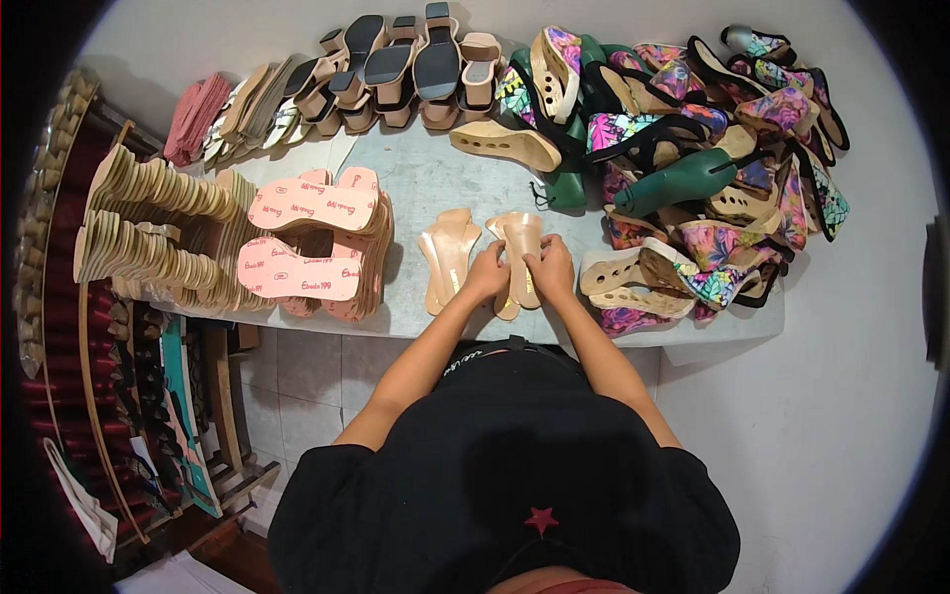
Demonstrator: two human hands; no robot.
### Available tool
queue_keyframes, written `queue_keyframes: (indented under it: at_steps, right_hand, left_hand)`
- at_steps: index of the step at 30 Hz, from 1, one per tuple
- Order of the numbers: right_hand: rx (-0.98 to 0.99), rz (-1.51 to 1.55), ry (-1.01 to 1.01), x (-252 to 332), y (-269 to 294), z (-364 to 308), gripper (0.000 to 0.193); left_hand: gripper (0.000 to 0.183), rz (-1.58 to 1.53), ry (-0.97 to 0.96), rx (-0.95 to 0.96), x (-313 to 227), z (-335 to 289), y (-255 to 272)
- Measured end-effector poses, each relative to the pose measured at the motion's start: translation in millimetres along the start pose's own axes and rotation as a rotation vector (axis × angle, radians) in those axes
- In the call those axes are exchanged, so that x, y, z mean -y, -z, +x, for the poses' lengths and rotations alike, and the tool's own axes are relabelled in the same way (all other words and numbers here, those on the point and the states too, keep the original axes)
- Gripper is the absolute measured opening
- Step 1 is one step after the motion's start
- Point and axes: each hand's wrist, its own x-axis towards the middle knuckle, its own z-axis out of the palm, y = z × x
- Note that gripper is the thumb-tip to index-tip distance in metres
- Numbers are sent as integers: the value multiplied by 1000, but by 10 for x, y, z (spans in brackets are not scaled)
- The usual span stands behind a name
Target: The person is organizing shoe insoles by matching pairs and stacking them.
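Note:
At the table's front edge, a small pile of shiny beige shoe insoles point(522, 233) lies between my two hands. My left hand point(486, 273) is closed on the pile's left side, fingers bent over the edge. From the right, my right hand point(551, 265) grips the same insoles, its thumb on top. Several similar beige insoles point(449, 259) lie overlapped just left of my left hand, with gold marking near the heel. How many pieces each hand holds is hard to make out.
Pink-topped insole boards point(302, 267) and rows of stacked pale boards point(148, 257) fill the left. Block-heeled sandals point(435, 69) line the wall. Floral wedge shoes point(712, 233) and green shoe lasts point(678, 183) heap up on the right. A rack point(198, 396) stands lower left.

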Motion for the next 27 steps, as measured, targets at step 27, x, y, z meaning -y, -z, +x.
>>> queue_keyframes:
  at_steps: [27]
  right_hand:
    - [-303, 186, 504, 453, 491, -65, 33]
  left_hand:
    - [59, -1569, -36, 599, -639, 40, 263]
